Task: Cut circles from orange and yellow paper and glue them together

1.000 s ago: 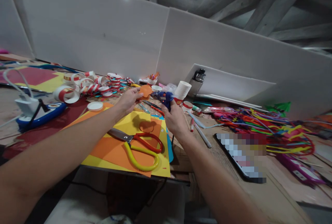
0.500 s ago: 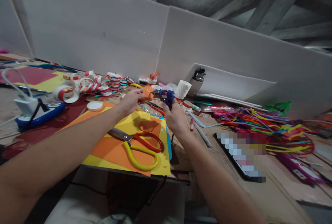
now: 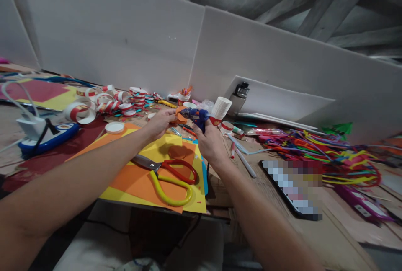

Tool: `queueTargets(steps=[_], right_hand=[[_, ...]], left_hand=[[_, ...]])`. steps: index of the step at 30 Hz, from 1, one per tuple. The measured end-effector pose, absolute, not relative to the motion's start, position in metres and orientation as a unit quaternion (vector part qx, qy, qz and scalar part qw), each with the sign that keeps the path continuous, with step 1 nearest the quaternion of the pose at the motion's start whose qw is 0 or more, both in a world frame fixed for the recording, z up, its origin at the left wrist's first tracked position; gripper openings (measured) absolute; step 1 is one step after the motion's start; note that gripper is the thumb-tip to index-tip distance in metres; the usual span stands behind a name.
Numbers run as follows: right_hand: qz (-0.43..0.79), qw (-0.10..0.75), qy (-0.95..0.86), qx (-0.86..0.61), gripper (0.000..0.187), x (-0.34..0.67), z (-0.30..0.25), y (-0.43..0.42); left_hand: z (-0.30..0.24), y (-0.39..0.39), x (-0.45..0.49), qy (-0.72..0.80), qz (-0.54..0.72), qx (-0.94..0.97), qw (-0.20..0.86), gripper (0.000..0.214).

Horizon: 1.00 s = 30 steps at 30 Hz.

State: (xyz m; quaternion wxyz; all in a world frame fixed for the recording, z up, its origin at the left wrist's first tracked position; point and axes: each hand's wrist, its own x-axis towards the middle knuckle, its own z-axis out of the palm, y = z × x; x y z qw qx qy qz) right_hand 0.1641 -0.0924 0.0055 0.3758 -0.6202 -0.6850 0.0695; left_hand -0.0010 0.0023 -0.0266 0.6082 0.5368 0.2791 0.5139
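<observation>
My left hand pinches a small orange paper piece above the table. My right hand is wrapped round a blue glue gun, whose nozzle points left and touches the orange piece. Below the hands lie yellow and orange paper sheets with an orange paper disc on them. Red and yellow-handled scissors rest on those sheets.
Red-and-white paper rings pile up at the back left. A white paper cup and a grey bottle stand behind the hands. Coloured pipe cleaners and a phone lie on the right. A blue-and-white device sits left.
The glue gun has swung left and its nozzle has come up against the orange piece, which the left hand has brought slightly towards it. Everything else lies as before.
</observation>
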Motion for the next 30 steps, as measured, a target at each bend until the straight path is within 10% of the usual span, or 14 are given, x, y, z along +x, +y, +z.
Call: queueTargets(steps=[30], right_hand=[[0.081, 0.410, -0.671, -0.613, 0.039, 0.1699, 0.0023, -0.0852]], left_hand=[[-0.0256, 0.0013, 0.0008, 0.315, 0.515, 0.553, 0.574, 0.023]])
